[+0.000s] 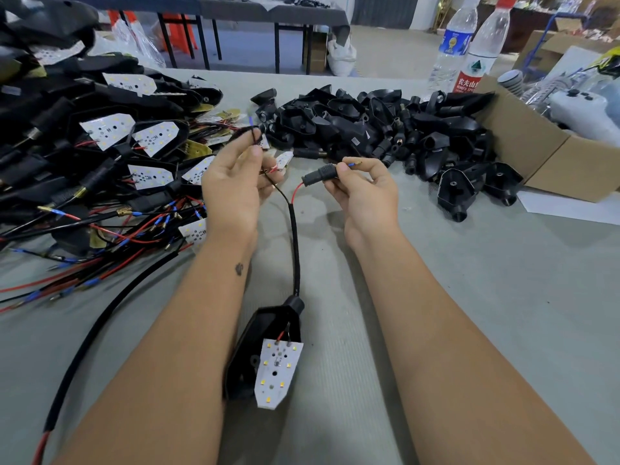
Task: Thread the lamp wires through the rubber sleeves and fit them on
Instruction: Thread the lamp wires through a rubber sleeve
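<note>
A black lamp housing [245, 350] with a white LED board [276, 372] lies on the grey table between my forearms. Its black-sheathed cable [295, 243] rises and splits into a black wire and a red wire [296, 191]. My right hand [364, 193] pinches a black rubber sleeve [320, 174]; the red wire enters its left end, and a blue-and-brass terminal [355, 163] sticks out past my fingertips. My left hand [235, 182] pinches the black wire [255, 135], which loops above my thumb.
Wired lamp housings with LED boards [107, 129] are heaped at the left, their red and black leads [100, 243] spilling toward me. A pile of black rubber housings [375, 125] lies behind my hands. A cardboard box [536, 152] and two water bottles [469, 48] stand at the right.
</note>
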`<state>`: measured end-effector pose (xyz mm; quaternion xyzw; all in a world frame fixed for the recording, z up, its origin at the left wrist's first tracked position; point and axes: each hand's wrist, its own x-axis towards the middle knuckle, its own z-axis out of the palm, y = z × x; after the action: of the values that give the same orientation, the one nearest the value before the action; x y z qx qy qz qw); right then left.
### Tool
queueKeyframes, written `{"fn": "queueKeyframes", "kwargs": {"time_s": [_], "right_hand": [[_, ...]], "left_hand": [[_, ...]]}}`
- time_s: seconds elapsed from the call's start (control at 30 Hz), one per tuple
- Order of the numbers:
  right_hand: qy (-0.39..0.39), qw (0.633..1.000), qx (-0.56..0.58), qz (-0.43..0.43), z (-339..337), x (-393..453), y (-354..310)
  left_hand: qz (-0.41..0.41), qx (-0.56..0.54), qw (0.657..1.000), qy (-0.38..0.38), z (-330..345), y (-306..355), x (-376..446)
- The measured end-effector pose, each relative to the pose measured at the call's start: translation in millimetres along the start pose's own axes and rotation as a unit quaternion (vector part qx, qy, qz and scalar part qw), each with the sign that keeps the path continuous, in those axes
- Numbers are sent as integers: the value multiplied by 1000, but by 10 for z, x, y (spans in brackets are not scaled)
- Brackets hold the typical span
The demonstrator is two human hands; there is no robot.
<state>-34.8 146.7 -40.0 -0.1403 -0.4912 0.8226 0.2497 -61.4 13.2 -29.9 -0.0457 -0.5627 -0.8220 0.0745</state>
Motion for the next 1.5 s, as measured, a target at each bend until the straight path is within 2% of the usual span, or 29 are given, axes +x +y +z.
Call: {"fn": "queueKeyframes", "kwargs": {"time_s": [0.13,0.23,0.3,0.43,0.67,1.0,1.5], "right_hand": [[13,998,58,21,-13,16,-38],[31,992,119,42,-22,44,-61],[34,988,139,50,-21,51,-62],[33,987,147,60,-24,53,-61],[33,985,156,59,-38,64,-49],[38,986,152,57,-41,74,-48],[-2,998,65,13,-5,21,-31]], "left_hand": [[35,178,983,-25,-29,-72,31],[78,337,937,-44,-49,-126,-11],[88,381,918,-62,-39,-130,-42],[81,361,925,-84,-15,-120,-47],[116,336,932,-72,-4,-85,-46],[93,315,941,-81,1,-95,-60],[89,348,932,-53,-15,-113,-43]]}}
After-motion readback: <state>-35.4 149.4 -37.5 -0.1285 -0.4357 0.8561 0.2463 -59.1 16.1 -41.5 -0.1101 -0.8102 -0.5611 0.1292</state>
